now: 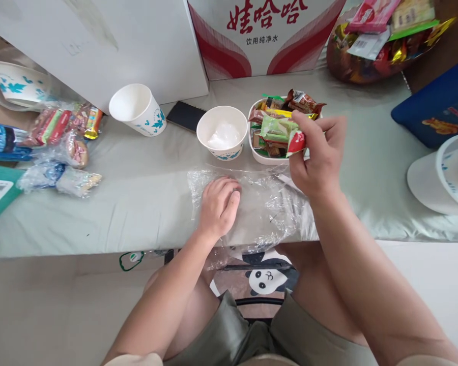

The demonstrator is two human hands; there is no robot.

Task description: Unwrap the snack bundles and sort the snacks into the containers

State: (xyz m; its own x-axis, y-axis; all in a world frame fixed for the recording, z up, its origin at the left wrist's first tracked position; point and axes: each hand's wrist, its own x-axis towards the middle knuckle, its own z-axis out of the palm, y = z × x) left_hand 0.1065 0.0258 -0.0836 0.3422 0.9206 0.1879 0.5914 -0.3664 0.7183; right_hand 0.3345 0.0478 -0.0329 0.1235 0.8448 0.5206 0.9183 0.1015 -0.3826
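My left hand (218, 203) rests palm down on a clear plastic bag (263, 213) spread at the table's near edge, fingers curled loosely on the film. My right hand (318, 155) is raised just in front of a white bowl of wrapped snacks (256, 152) and pinches a small red and white snack packet (296, 142) between thumb and fingers. Left of that bowl stands a white paper bowl (222, 133) with something pale inside.
A tipped paper cup (137, 109) and a dark phone (185, 116) lie behind. Loose wrapped snacks (66, 147) sit at the left. Cardboard boxes (265, 33) line the back, a snack basket (370, 51) is far right, and stacked paper bowls (448, 175) sit at the right edge.
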